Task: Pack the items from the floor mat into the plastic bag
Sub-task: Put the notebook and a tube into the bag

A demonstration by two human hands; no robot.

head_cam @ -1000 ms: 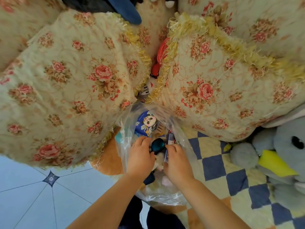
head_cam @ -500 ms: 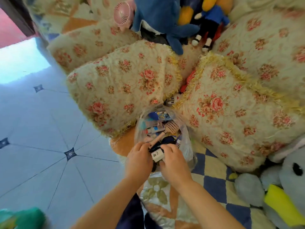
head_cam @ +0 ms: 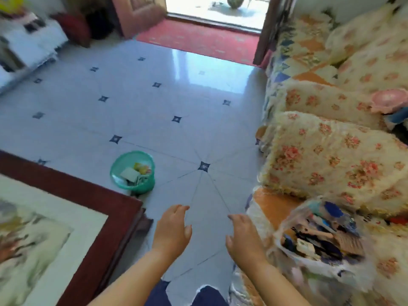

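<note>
Head view: both hands hang over the pale grey tiled floor [head_cam: 176, 96], palms down and apart from each other. The left hand [head_cam: 173, 230] is wide, its fingers loosely spread and holding nothing. The right hand [head_cam: 244, 236] is likewise wide and bare, with its fingers relaxed.

Just to the right of the right hand lies the clear crinkled plastic bag [head_cam: 320, 235], not touched by either hand. It is stuffed with small blue, black and brown items that are too blurred to name. The bag rests on the orange-and-cream patchwork floor mat [head_cam: 269, 204], against the cream cushion with pink roses [head_cam: 326, 160] beyond it.

Ahead of the left hand, and a little to its left, a round green plastic basket [head_cam: 132, 172] stands on the tiles with paper scraps inside. Left of that hand is a dark red wooden frame [head_cam: 72, 191] around a pale painted panel. Far ahead of both hands a red doormat [head_cam: 198, 40] lies at the open doorway.
</note>
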